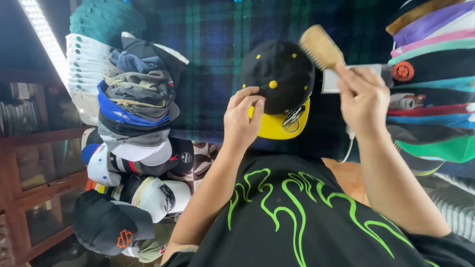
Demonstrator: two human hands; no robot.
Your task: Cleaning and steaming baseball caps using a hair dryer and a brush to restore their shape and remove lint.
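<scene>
Plaid blanket point(217, 44) bears stacked caps point(136, 99).

Stacked caps point(133, 104) crowd the left and more caps point(435, 74) the right; between them, plaid cloth point(217, 44) leaves open room around the cap point(279, 84).

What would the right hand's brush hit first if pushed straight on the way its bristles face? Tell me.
The right hand holds a wooden brush with bristles facing the black cap, held by the left hand. It would probably meet the cap's crown first; depth is unclear.
</scene>
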